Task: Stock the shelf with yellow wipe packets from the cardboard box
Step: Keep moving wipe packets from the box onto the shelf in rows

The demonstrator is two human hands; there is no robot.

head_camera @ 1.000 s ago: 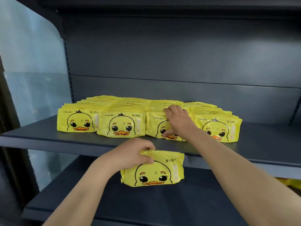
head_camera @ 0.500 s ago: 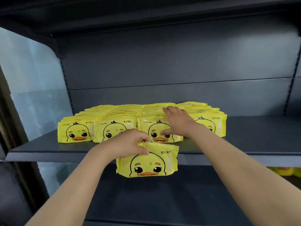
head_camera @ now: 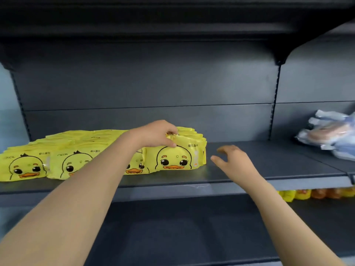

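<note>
a: entry one, change since half a second ago?
b: yellow wipe packet, formerly held below the shelf edge, now stands on it at the right end of the front row. left hand pinches its top edge.
a: right hand?
b: off the packets it touched before; over bare shelf just right of the packet, fingers spread, holding nothing.
a: orientation?
b: upright on its long edge, duck face toward the camera, long axis left to right along the shelf front.
</note>
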